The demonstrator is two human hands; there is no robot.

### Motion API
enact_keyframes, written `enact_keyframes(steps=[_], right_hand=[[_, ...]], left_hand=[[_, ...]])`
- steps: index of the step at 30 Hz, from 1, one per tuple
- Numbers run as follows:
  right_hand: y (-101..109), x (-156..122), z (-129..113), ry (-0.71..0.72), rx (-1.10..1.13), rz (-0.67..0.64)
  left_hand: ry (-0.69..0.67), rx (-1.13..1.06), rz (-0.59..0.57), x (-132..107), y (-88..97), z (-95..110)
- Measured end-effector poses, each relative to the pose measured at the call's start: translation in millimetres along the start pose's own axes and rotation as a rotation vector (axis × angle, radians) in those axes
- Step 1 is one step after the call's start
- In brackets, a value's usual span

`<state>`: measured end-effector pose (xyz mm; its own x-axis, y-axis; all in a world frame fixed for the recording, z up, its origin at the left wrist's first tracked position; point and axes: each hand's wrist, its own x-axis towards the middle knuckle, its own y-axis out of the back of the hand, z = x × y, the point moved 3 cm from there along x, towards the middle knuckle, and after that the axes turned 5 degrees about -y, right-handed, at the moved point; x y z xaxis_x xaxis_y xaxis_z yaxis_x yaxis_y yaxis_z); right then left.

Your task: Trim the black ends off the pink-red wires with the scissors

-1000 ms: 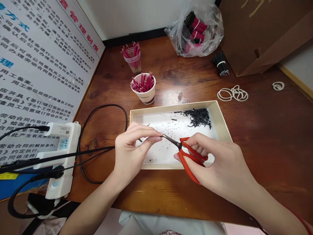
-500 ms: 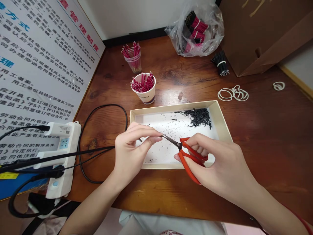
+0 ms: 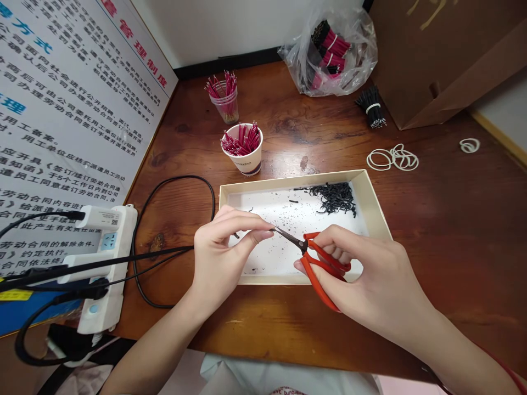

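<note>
My left hand (image 3: 220, 252) is closed in a pinch, thumb against index finger, on a thin black piece whose tip barely shows. My right hand (image 3: 366, 269) grips red-handled scissors (image 3: 325, 291) with fingers through the loops. Their dark blades point left and reach the tip at my left fingertips. Both hands are over a shallow cream box (image 3: 379, 211) with a white bottom. In its far right corner lies a heap of short black strands (image 3: 335, 197), and tiny dark bits are scattered over the bottom.
Behind the box stand a paper cup (image 3: 247, 162) and a clear plastic cup (image 3: 228, 107) holding dark pink wires. A plastic bag (image 3: 354, 60), a banded black wire bundle (image 3: 373, 107) and white rubber bands (image 3: 393, 158) lie right. A power strip (image 3: 123, 263) with cables is left.
Almost nothing differs. Both hands and the scissors hold their place, with the blade tips still at the left fingertips.
</note>
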<state>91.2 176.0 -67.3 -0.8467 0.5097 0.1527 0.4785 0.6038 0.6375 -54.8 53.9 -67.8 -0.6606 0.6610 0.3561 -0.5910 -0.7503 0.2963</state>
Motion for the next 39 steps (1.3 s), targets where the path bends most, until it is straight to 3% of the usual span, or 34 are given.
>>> enact_keyframes(steps=[27, 33, 39], right_hand=[[-0.7, -1.1, 2.0, -0.024, -0.004, -0.055], [1.7, 0.8, 1.1, -0.039, -0.005, 0.011], [0.9, 2.1, -1.3, -0.026, 0.02, -0.002]], left_hand=[[0.033, -0.003, 0.006, 0.5, 0.2, 0.5], [0.037, -0.005, -0.004, -0.8, 1.0, -0.3], [0.036, 0.003, -0.004, -0.7, 0.0, -1.1]])
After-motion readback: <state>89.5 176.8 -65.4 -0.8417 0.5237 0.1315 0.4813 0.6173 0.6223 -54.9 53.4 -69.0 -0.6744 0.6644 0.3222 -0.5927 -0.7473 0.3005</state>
